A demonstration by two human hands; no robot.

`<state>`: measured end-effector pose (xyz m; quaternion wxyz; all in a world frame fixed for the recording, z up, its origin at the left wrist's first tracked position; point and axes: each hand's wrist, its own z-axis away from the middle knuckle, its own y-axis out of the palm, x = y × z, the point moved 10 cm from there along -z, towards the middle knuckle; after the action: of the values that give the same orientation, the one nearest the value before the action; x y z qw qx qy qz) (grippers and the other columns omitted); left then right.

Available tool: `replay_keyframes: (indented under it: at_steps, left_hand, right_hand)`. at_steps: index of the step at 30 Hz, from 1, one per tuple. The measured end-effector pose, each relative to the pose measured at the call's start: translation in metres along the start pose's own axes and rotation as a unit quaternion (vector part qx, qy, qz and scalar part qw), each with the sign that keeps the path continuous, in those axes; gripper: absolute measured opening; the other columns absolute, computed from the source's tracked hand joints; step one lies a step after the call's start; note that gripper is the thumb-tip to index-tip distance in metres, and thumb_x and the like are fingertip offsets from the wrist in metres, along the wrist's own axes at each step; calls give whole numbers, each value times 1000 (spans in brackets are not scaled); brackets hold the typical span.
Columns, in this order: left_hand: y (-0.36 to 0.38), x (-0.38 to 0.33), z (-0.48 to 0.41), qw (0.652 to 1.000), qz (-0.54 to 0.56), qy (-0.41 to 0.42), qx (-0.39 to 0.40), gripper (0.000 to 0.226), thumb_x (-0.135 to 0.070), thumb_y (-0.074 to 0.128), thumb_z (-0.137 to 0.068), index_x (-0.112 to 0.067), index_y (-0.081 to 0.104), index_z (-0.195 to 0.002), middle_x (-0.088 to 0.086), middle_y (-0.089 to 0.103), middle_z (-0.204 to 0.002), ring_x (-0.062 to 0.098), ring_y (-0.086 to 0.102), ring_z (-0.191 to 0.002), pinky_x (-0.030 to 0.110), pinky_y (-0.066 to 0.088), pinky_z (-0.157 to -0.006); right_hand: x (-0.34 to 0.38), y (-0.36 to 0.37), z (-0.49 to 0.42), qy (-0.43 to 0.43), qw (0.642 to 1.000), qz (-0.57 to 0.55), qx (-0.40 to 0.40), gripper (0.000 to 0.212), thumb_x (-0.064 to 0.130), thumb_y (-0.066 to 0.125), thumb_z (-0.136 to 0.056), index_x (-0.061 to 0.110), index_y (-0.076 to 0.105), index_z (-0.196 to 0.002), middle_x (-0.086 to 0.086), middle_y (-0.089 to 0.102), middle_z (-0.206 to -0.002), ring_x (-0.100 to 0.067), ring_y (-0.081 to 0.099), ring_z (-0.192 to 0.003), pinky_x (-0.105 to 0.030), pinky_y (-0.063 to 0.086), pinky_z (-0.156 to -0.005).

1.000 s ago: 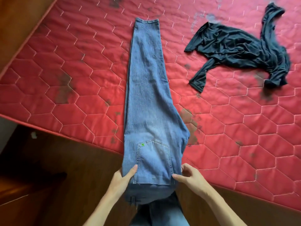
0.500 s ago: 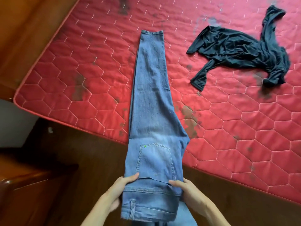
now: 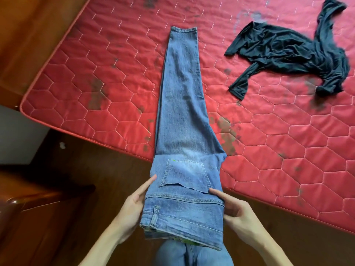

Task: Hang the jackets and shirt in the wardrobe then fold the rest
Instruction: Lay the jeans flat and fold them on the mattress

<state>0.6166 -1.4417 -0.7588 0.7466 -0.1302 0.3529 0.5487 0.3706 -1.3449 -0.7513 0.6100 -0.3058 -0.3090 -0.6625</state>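
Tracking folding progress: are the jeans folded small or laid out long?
Laid out long: the jeans, legs stacked, stretch full length across the mattress.

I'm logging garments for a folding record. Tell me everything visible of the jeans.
The jeans are light blue faded denim, folded lengthwise with one leg on the other. The hem end lies flat on the red quilted mattress; the waist end reaches past its edge toward the person. A back pocket and belt loop face up. The left hand and right hand hold the waist end by its sides.
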Motion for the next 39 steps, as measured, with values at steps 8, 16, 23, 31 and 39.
replay_keyframes:
  at_steps: [8,16,23,31,39]
  left_hand:
    - [-19,-29,-5,896,-381,213,-79,72,-6,85,-75,-55,63,-122,-20,47,-137,3,49,-129,36,45,-108]
    - [-10,-79,-61,943,-236,223,-74,19,-26,70,-90,-32,72,-108,-11,75,-105,17,71,-102,55,55,-87]
    - [-26,-92,-136,959,-220,132,-121,69,-77,58,-81,-28,62,-129,-12,69,-125,7,61,-121,44,48,-107]
    - [-22,-67,-162,961,-251,81,-89,57,-56,80,-71,-26,69,-118,-20,75,-108,-1,68,-105,37,55,-98]
    - [-23,-19,-155,971,-234,-25,-43,60,-66,79,-68,-23,76,-110,-11,77,-105,5,72,-98,37,59,-92]
  right_hand:
    - [32,-28,-17,-178,928,295,-144,27,28,72,-79,34,73,-105,10,54,-117,-10,50,-114,-29,41,-96]
    - [69,-35,-74,-114,956,185,-195,19,28,53,-101,9,55,-96,2,66,-76,-8,57,-67,-28,45,-66]
    - [62,-65,-168,-3,954,151,-257,24,27,45,-104,8,60,-108,-5,66,-107,-22,58,-102,-31,37,-80]
    - [22,-70,-189,31,978,-40,-204,48,48,74,-83,22,65,-122,6,73,-115,-12,69,-107,-34,53,-93]
    - [-7,-72,-182,142,967,73,-197,18,23,80,-83,12,72,-95,-2,76,-96,-21,72,-90,-34,57,-78]
